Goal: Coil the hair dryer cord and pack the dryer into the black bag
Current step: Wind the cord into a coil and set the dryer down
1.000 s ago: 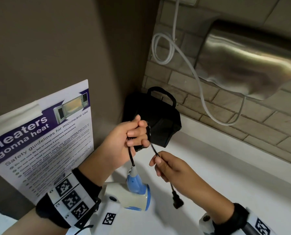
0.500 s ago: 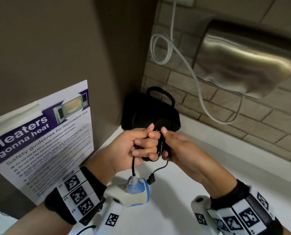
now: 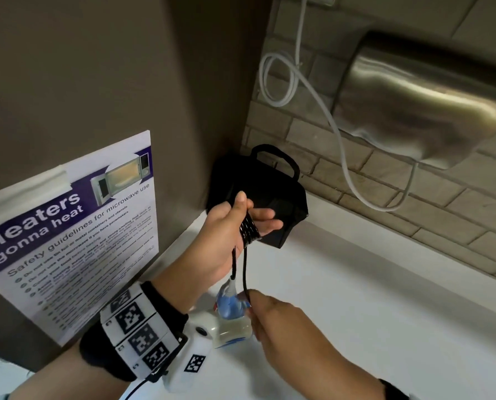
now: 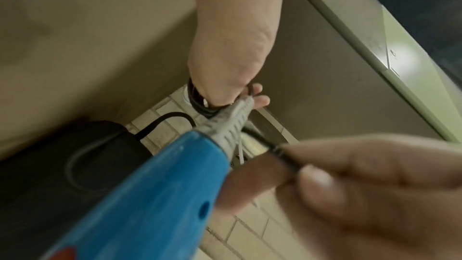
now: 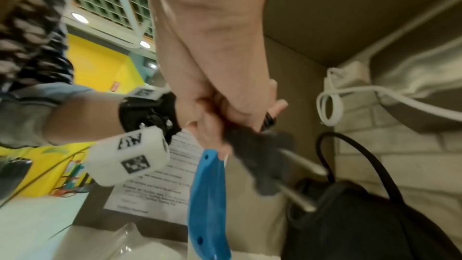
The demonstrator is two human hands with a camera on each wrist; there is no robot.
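The white and blue hair dryer point(image 3: 232, 323) hangs by its black cord point(image 3: 249, 230) just above the counter. That cord is wound in several loops round the straight fingers of my left hand point(image 3: 252, 215), thumb up, in front of the black bag point(image 3: 258, 192). Two strands drop from the coil. My right hand point(image 3: 255, 304) pinches the free strand beside the dryer's blue handle point(image 4: 150, 195). In the right wrist view the plug point(image 5: 257, 157), with its two metal pins, sticks out of that hand. The bag point(image 5: 362, 224) stands in the corner with its handle up.
A steel hand dryer point(image 3: 414, 105) hangs on the brick wall, and its white cable point(image 3: 293, 79) loops above the bag. A microwave safety poster point(image 3: 67, 235) leans on the brown wall at the left. The white counter point(image 3: 370, 298) stretches to the right.
My right hand has dropped from the coil down to the dryer handle, drawing the cord's end taut. My left fingers have uncurled and now point straight, with the coil round them.
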